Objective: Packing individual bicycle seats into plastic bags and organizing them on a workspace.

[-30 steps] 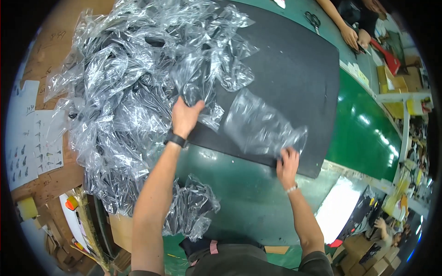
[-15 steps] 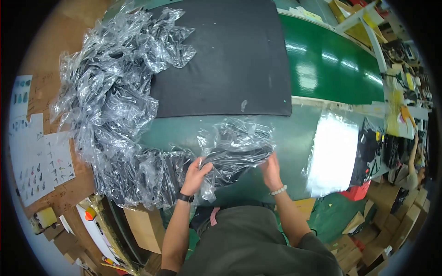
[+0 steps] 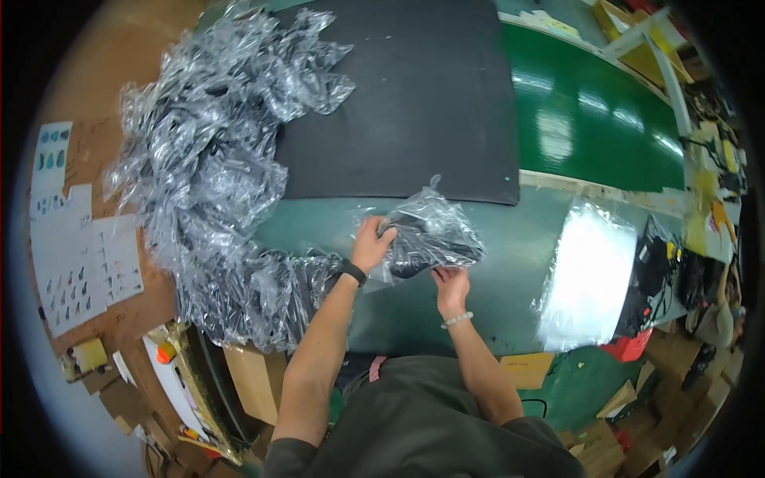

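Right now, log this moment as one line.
left hand: holds clear bag | right hand: grips bag's lower edge | bag: dark item inside | bag pile: left

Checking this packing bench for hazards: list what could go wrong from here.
1. The clear plastic bag, pinched by the left hand and right hand, may tear or let its dark contents slip out.
2. The bag pile overhangs the near table edge; some bags could slide off.
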Motion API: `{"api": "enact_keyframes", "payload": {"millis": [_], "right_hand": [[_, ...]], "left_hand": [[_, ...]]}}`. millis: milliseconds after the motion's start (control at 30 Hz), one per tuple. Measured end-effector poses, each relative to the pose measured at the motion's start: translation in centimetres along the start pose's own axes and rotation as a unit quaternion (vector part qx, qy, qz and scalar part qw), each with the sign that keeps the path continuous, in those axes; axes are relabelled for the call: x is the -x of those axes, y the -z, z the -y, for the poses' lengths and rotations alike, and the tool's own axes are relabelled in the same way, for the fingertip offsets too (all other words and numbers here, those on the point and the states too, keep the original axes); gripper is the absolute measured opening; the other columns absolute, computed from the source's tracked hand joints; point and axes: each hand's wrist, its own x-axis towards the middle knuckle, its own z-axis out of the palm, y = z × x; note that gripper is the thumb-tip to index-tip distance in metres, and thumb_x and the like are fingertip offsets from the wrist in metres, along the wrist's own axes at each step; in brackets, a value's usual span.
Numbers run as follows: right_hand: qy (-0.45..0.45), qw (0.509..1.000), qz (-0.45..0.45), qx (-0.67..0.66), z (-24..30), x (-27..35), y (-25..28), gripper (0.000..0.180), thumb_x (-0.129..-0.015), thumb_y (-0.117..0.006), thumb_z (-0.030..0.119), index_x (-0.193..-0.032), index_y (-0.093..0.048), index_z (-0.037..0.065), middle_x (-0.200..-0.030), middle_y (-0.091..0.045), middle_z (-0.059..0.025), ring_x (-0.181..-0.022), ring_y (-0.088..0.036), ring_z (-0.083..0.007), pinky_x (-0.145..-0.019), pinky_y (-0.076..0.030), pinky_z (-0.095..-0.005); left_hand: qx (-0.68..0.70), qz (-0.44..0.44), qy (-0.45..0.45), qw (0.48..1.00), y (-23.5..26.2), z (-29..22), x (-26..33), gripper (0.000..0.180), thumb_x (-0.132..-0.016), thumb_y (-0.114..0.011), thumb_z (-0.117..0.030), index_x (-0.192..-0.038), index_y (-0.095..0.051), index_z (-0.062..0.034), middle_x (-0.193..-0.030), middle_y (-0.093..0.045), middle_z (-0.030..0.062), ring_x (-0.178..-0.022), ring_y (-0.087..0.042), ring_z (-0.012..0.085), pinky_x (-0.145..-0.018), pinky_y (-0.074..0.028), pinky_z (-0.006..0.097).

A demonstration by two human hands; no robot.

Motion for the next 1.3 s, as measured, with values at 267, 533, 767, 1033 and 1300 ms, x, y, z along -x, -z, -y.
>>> {"api": "enact_keyframes", "payload": {"millis": [267,533,767,1033,1300], "right_hand": [[0.009,0.997,0.057,0.061,1.9,1.2,-2.1,0.056,-0.093,-0.056,0.049,-0.118,-0.056,-0.001,-0.099,-0.062,-0.0085,-0.091,-0.059,-0.0197,-0.088,-0.047,-0.0354],[0.091,0.561,0.400,0.719,6.9,0.1,-5.9,0.068,-0.059,-0.083,0.038,-0.113,-0.063,0.001,-0.103,-0.068,-0.0174,-0.097,-0.065,-0.0318,-0.087,-0.049,-0.0371],[0.094,0.141,0.531,0.830,-2.1,3.1,-8.6,0.066,-0.052,-0.084,0.037,-0.106,-0.067,0.004,-0.103,-0.067,-0.0190,-0.105,-0.060,-0.0360,-0.089,-0.048,-0.0428],[0.235,-0.102,0.510,0.821,-12.0,10.3,-7.8,0.051,-0.053,-0.082,0.034,-0.099,-0.072,0.013,-0.113,-0.064,-0.0120,-0.113,-0.057,-0.0289,-0.092,-0.042,-0.0418],[0.108,0.364,0.382,0.843,-1.6,5.9,-4.5,0.058,-0.063,-0.076,0.041,-0.107,-0.066,0.004,-0.111,-0.065,-0.0198,-0.104,-0.061,-0.0363,-0.090,-0.046,-0.0432]], "left_hand": [[0.008,0.030,0.020,0.999,-1.2,-2.5,1.7,0.092,-0.071,-0.078,-0.047,-0.139,-0.040,0.0024,-0.134,-0.049,0.0258,-0.127,-0.045,0.0375,-0.107,-0.037,0.043],[0.332,0.145,0.226,0.904,-12.5,0.1,16.4,0.060,-0.081,-0.072,-0.049,-0.116,-0.057,-0.0017,-0.092,-0.064,0.0058,-0.078,-0.062,0.0171,-0.075,-0.050,0.032],[0.462,0.188,0.387,0.775,-13.0,-1.1,21.9,0.069,-0.086,-0.054,-0.067,-0.120,-0.056,-0.0071,-0.113,-0.061,0.0077,-0.102,-0.057,0.0171,-0.085,-0.046,0.031],[0.530,-0.061,0.082,0.842,-17.5,4.2,26.0,0.034,-0.096,-0.049,-0.046,-0.119,-0.054,-0.0215,-0.120,-0.059,-0.0057,-0.108,-0.055,0.0121,-0.089,-0.044,0.032],[0.354,-0.070,0.302,0.882,-10.4,1.0,23.2,0.055,-0.074,-0.072,-0.045,-0.107,-0.059,-0.0041,-0.105,-0.065,0.0132,-0.096,-0.064,0.0320,-0.083,-0.048,0.041]]}}
